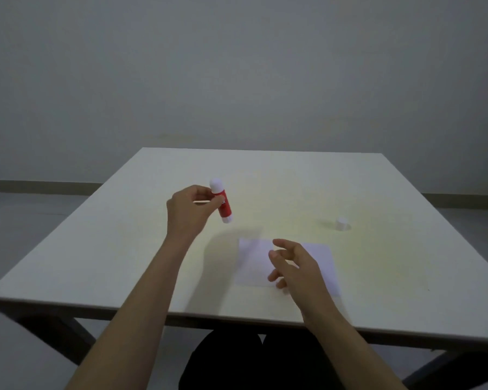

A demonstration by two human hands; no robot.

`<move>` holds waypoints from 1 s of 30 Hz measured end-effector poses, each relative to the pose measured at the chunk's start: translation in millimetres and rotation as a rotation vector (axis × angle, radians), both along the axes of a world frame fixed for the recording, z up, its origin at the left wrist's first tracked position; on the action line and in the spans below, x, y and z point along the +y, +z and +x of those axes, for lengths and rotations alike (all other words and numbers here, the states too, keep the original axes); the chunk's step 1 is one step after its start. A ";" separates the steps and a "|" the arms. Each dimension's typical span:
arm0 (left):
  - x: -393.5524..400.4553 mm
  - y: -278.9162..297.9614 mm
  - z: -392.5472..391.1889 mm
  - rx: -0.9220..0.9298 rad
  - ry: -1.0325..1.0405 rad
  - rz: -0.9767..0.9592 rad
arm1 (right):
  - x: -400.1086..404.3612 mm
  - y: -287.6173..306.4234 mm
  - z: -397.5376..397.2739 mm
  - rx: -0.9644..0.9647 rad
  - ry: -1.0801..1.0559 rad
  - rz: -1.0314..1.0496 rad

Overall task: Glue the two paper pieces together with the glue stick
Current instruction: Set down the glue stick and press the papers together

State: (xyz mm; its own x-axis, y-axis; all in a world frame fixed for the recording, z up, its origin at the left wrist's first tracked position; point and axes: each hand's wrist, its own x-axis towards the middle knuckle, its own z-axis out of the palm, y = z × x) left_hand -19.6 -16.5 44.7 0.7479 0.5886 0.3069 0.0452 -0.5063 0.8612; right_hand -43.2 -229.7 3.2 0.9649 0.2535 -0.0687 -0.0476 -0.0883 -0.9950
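Observation:
My left hand (pixel 190 209) holds a red glue stick (pixel 223 205) with white ends above the table, tilted, left of the papers. Two white paper pieces lie side by side near the front of the table: the left paper piece (pixel 252 261) and the right paper piece (pixel 323 263). My right hand (pixel 292 266) hovers over the place where they meet, fingers apart and holding nothing, hiding their inner edges. A small white cap (pixel 342 223) stands on the table to the right, beyond the papers.
The pale square table (pixel 124 249) has its front edge close to me and its far edge near a plain grey wall. Dark table legs and my dark-clothed lap show below the front edge.

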 end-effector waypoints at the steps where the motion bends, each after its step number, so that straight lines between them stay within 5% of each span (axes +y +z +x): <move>1: 2.6 -1.5 5.8 0.025 0.012 0.050 | -1.7 -2.4 -1.6 -0.019 0.001 -0.014; 8: 4.1 -30.7 24.9 0.085 0.003 0.066 | -0.7 -8.8 -7.7 -0.116 0.046 -0.132; 21: 2.5 -46.9 24.1 0.025 0.015 0.026 | 38.4 -10.8 -10.9 -0.876 0.197 -1.002; 30: 2.8 -60.0 23.2 -0.060 0.023 0.042 | 47.0 3.2 -28.6 -1.028 0.100 -1.275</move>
State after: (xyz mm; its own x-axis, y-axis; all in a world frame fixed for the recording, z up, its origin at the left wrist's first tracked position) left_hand 3.6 -13.7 -15.3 0.7139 0.5911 0.3756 0.0064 -0.5418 0.8405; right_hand -71.8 -182.6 6.4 0.7188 0.5997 0.3518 0.6042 -0.7891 0.1108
